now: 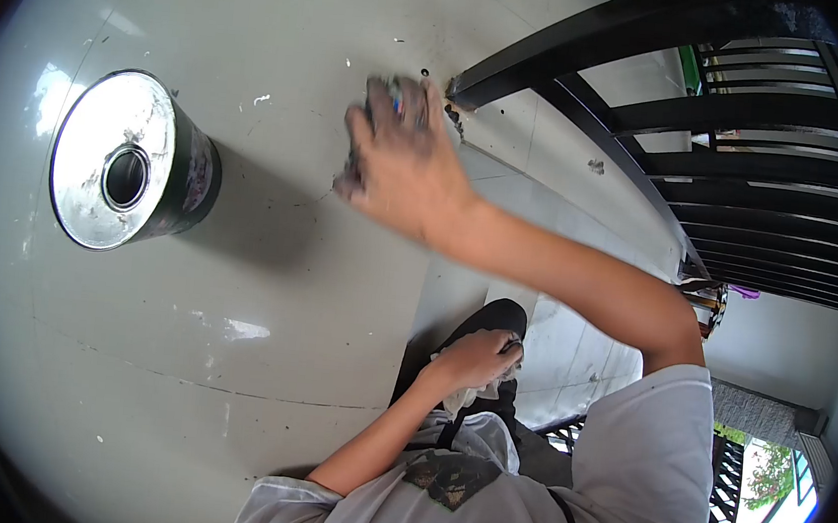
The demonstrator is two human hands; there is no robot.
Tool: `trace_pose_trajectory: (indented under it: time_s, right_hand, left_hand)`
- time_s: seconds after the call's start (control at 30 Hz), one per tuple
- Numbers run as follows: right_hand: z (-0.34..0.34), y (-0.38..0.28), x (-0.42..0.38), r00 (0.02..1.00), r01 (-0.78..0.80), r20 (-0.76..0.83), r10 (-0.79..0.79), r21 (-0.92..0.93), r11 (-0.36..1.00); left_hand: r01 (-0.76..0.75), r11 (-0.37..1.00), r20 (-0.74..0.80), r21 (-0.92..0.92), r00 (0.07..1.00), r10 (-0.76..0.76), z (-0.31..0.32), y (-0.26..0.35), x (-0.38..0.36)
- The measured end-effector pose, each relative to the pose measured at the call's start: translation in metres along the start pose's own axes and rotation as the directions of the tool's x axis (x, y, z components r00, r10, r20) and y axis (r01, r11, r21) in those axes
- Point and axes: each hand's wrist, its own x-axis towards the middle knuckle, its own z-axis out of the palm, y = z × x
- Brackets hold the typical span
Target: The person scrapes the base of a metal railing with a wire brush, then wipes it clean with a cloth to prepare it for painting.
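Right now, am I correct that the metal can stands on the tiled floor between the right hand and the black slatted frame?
Not quite: in the head view, the metal can stands on the tiled floor, but the right hand is between it and the black slatted frame.

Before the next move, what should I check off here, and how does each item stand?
1. Metal can upright on the tiled floor: ok.
2. Round opening in its top covered: not ok, uncovered.
3. Left hand holding the whitish crumpled cloth: ok.
4. Right hand clean: not ok, dark smudges on the fingers.
5. Right hand's grip: cannot tell, blurred.
6. Floor by the black slatted frame free of bits: not ok.
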Motion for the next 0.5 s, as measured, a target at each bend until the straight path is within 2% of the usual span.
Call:
trace_pose_trajectory:
  time_s: [0.03,0.1,0.13,0.2,0.23,0.3,0.33,0.37,0.43,0.47,0.5]
  right_hand:
    - [0.006,0.016,0.012,1.0,-0.006,0.006,0.006,-0.002,1.0]
    - [0.018,0.055,0.049,0.947,-0.215,0.225,0.229,-0.088,0.973]
    - [0.014,0.062,0.057,0.945,-0.222,0.226,0.236,-0.086,0.971]
    - [0.01,0.069,0.065,0.866,-0.269,0.407,0.292,-0.115,0.956]
    - [0.014,0.069,0.056,0.865,-0.262,0.412,0.286,-0.114,0.958]
    - [0.023,0.072,0.031,0.99,-0.065,0.113,0.081,-0.143,0.988]
    - [0.027,0.077,0.035,0.994,-0.05,0.083,0.066,-0.181,0.982]
    - [0.034,0.081,0.043,0.993,-0.033,0.103,0.052,-0.174,0.984]
    - [0.029,0.083,0.072,0.953,-0.147,0.228,0.201,-0.232,0.962]
    - [0.027,0.091,0.085,0.952,-0.145,0.233,0.2,-0.233,0.962]
    - [0.024,0.101,0.096,0.907,-0.221,0.308,0.285,-0.227,0.948]
  left_hand:
    - [0.001,1.0,0.009,-0.003,1.0,-0.001,0.003,0.0,0.001]
    - [0.005,0.996,-0.014,0.088,1.0,-0.004,0.007,-0.002,0.001]
    - [0.01,0.996,-0.009,0.09,1.0,-0.009,0.008,-0.002,0.001]
    - [0.027,0.997,0.008,0.075,1.0,-0.028,0.009,-0.003,0.0]
    - [0.027,0.997,0.005,0.067,1.0,-0.027,0.007,-0.003,-0.001]
    - [-0.038,0.994,-0.069,0.106,0.997,0.045,0.002,-0.001,0.0]
    - [-0.039,0.996,-0.078,0.079,0.996,0.045,0.005,0.001,0.001]
    - [-0.02,0.996,-0.06,0.082,0.998,0.025,0.006,0.002,0.002]
    - [0.015,0.993,-0.004,0.117,1.0,-0.014,0.006,0.004,0.001]
    - [0.032,0.987,-0.001,0.157,0.999,-0.032,0.006,0.005,-0.001]
    - [0.032,0.987,0.0,0.155,0.999,-0.032,0.005,0.005,-0.002]
